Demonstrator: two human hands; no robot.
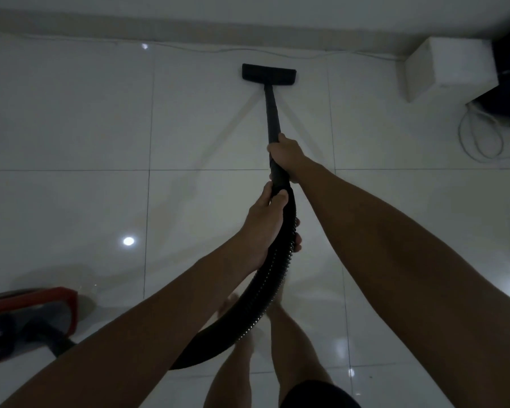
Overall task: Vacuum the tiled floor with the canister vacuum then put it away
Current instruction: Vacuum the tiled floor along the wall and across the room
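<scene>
my right hand (284, 156) grips the black wand (273, 113) and my left hand (265, 225) is curled round the hose (273, 278) just below it. the nozzle (268, 72) lies flat on the floor (71, 119) near the far edge, by the wall (189, 13). the red canister (27, 319) stands at the near left corner, and a white box (451, 66) sits in the far right corner.

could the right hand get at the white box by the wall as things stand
Probably not. The right hand grips the black tube, and the white box sits well off to the right by the wall, though bare floor lies between.
</scene>
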